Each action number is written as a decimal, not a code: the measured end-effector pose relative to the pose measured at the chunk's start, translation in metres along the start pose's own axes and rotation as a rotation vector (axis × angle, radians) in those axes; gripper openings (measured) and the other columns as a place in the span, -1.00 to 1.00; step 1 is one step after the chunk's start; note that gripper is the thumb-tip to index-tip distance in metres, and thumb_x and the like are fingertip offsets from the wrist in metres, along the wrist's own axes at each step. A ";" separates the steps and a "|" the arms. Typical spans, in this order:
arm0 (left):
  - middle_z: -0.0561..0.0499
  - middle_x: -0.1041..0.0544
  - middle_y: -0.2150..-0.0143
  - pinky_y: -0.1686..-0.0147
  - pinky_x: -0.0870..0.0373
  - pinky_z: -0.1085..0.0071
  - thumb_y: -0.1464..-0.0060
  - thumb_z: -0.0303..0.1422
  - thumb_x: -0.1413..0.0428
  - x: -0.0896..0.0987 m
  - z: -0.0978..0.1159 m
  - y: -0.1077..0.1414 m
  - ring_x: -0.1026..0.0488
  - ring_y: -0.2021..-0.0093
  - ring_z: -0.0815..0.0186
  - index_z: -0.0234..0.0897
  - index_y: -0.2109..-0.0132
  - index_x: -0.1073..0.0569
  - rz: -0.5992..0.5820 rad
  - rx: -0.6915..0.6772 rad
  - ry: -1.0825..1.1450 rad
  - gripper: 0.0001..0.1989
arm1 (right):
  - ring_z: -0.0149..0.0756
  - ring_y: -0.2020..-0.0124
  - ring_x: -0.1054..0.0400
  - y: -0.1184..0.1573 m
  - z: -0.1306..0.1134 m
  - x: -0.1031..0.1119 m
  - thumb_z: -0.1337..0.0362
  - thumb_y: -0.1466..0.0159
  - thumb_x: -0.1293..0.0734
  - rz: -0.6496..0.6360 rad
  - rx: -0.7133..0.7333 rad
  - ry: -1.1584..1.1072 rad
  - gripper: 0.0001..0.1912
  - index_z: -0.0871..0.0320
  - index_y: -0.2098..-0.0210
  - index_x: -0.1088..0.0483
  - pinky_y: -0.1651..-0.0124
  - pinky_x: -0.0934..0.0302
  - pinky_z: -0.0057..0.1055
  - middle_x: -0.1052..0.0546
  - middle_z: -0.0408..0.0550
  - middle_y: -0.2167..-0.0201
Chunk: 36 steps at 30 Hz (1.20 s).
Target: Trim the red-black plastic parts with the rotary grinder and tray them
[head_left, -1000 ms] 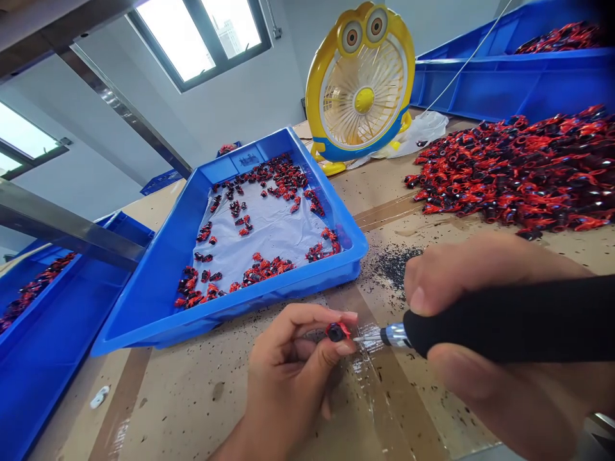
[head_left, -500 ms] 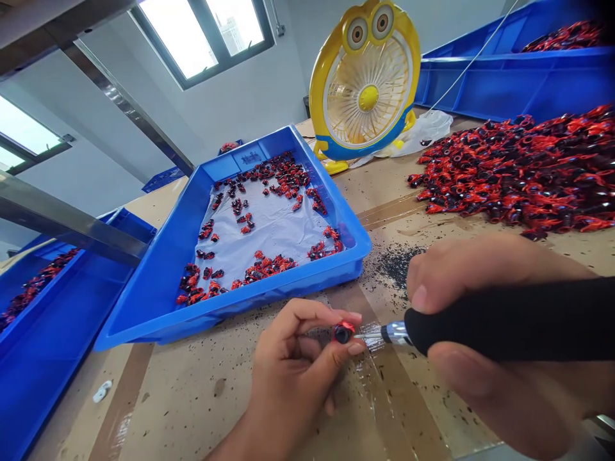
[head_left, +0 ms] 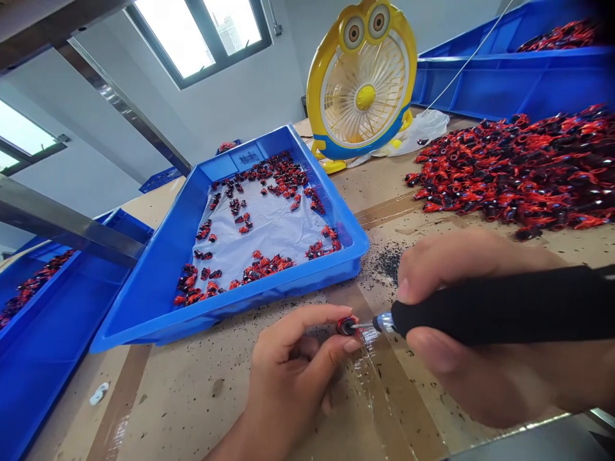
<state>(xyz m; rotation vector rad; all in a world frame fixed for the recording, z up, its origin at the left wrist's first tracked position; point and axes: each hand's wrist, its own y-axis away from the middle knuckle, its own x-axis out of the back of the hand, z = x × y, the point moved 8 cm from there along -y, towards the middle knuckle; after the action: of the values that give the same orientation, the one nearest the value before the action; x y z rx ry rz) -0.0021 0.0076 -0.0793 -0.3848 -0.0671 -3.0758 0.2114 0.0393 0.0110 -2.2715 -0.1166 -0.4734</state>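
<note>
Between the thumb and forefinger of my left hand point(head_left: 300, 358) is a small red and black part point(head_left: 346, 325), its round black opening turned partly toward me. My right hand point(head_left: 461, 326) is wrapped around a thick black-handled tool point(head_left: 490, 307) with a silver collar and a thin metal tip. That tip reaches the opening of the small part; how deep it goes I cannot make out. Just beyond my hands lies a blue tray point(head_left: 269, 298) lined with white sheet, holding many similar red and black parts point(head_left: 266, 267).
A large heap of red and black parts point(head_left: 519, 173) covers the table's right side. Behind it stand blue bins point(head_left: 500, 86). A yellow fan point(head_left: 362, 96) stands at the back. More blue bins point(head_left: 91, 288) are at left, near a metal frame point(head_left: 72, 224). Black shavings point(head_left: 387, 262) lie beside the tray.
The small part has turned in my left fingers, so its opening now faces the tool more. The tool and my right hand have shifted slightly left and up, bringing the tip to the opening.
</note>
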 end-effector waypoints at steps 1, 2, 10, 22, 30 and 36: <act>0.20 -0.34 0.75 0.82 -0.15 0.66 -0.20 -0.15 -0.44 0.000 0.001 0.000 -0.22 0.80 0.48 -0.18 0.07 -0.79 0.006 -0.023 -0.013 -0.75 | -0.37 0.48 -0.48 -0.001 -0.001 0.000 0.17 -0.19 -0.57 -0.001 -0.007 0.000 -0.73 -0.05 0.19 -0.46 0.48 -0.37 -0.45 -0.56 -0.22 0.39; 0.21 -0.33 0.76 0.81 -0.13 0.66 -0.21 -0.15 -0.44 0.001 0.002 0.000 -0.21 0.80 0.49 -0.18 0.07 -0.79 0.012 -0.047 -0.020 -0.76 | -0.32 0.46 -0.50 -0.001 -0.001 -0.001 0.15 -0.18 -0.58 -0.002 -0.013 0.004 -0.72 -0.04 0.19 -0.47 0.48 -0.37 -0.42 -0.56 -0.19 0.38; 0.23 -0.33 0.77 0.78 -0.09 0.63 -0.23 -0.28 -0.41 0.004 0.006 0.003 -0.18 0.79 0.49 -0.12 0.07 -0.80 0.029 -0.148 -0.091 -0.86 | -0.30 0.46 -0.48 -0.002 -0.002 -0.010 0.11 -0.20 -0.56 0.017 -0.038 -0.011 -0.74 -0.02 0.21 -0.49 0.51 -0.30 -0.43 -0.54 -0.18 0.44; 0.20 -0.34 0.74 0.74 -0.11 0.64 -0.24 -0.12 -0.41 0.001 0.000 0.004 -0.16 0.77 0.51 -0.20 0.06 -0.77 0.022 -0.029 -0.049 -0.73 | -0.31 0.43 -0.46 -0.006 -0.006 -0.019 0.06 -0.21 -0.55 0.020 -0.081 -0.016 -0.75 -0.01 0.23 -0.50 0.50 -0.23 -0.45 -0.51 -0.19 0.49; 0.18 -0.38 0.74 0.73 -0.15 0.61 -0.23 -0.20 -0.42 0.004 0.004 0.005 -0.20 0.76 0.49 -0.18 0.10 -0.80 0.069 -0.069 -0.095 -0.81 | -0.31 0.44 -0.43 -0.008 -0.005 -0.016 0.03 -0.21 -0.56 0.042 -0.095 -0.036 -0.73 0.00 0.26 -0.50 0.50 -0.22 -0.45 -0.47 -0.19 0.51; 0.22 -0.38 0.75 0.77 -0.18 0.60 -0.29 -0.27 -0.38 0.002 0.005 0.004 -0.22 0.80 0.48 -0.17 0.06 -0.79 0.025 -0.181 -0.139 -0.85 | -0.32 0.47 -0.42 -0.006 -0.002 -0.017 0.05 -0.21 -0.57 0.052 -0.108 -0.056 -0.73 0.01 0.27 -0.48 0.53 -0.18 -0.45 -0.45 -0.21 0.54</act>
<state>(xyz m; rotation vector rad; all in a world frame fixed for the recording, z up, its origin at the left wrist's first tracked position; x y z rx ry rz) -0.0029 0.0035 -0.0733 -0.6021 0.2109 -3.0353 0.1937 0.0433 0.0102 -2.3878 -0.0606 -0.3975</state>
